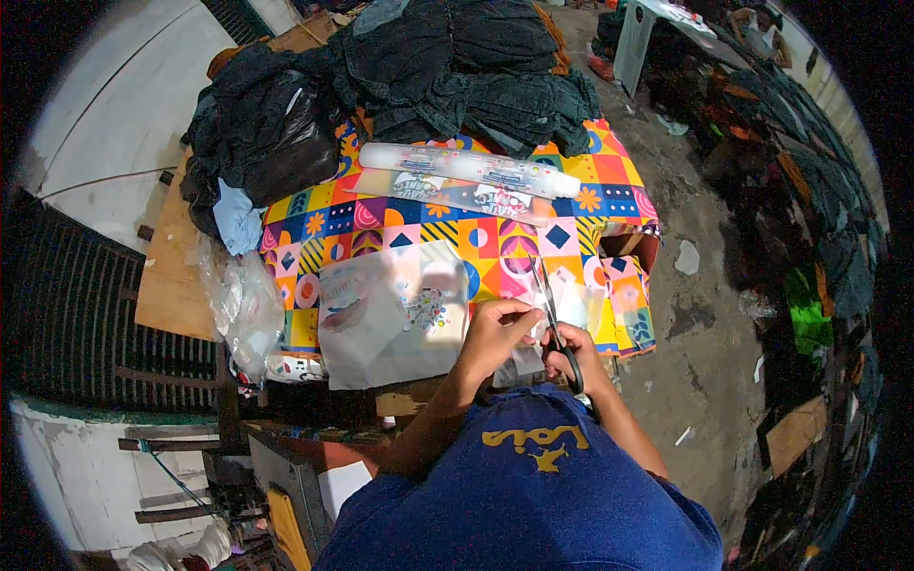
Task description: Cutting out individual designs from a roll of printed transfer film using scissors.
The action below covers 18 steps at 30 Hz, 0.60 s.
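The fingers of the left hand [499,331] are pinched narrow on a thin whitish scrap [541,329], its outline too small to make out. Just beside it, the fingers of the right hand [581,354] are curled round the black handles of a pair of long metal scissors [552,323], whose blades point away from the person over the worktop, slightly parted. The scrap is next to the blades; whether they touch it I cannot tell.

Just beyond the right hand lies a pale, see-through plastic piece [573,304]. Left of the left hand, a large translucent white sheet [376,357] lies flat, carrying a cluster of tiny multicoloured pieces [426,309].

Beneath is the worktop, covered with a bright cloth of patterned squares [367,242]. Farther out, a long printed roll of clear plastic [466,167] lies crosswise. A crumpled clear plastic bag [249,319] hangs at the left edge, below a light blue cloth [235,218]. At the far side are heaped dark denim garments [447,71] and a shiny black plastic bag [303,152].
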Available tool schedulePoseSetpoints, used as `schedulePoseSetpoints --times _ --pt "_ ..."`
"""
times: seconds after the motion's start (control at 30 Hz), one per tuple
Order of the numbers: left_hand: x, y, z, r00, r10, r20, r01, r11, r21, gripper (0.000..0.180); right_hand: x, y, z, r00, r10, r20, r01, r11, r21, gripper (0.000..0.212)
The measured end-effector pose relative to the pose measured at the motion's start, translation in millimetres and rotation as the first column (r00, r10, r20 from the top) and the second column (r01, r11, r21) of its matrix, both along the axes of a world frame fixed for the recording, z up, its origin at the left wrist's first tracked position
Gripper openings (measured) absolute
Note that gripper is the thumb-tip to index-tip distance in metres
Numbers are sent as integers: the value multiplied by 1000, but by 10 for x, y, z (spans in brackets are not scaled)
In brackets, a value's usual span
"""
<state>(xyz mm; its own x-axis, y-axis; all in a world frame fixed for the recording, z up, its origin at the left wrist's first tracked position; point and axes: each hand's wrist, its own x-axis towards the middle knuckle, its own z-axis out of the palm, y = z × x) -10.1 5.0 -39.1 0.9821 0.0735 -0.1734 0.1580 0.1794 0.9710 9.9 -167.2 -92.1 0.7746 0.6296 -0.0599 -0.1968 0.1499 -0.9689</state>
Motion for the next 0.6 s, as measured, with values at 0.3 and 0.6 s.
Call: schedulePoseSetpoints --times 0.3,0.6 --pt "14 36 -67 996 -81 22 80 995 53 13 14 -6 -5 1000 3 29 -2 1000 -26 32" --pt "10 86 -80 996 -64 56 63 998 19 15 5 -3 -18 996 -27 88 33 997 -70 23"
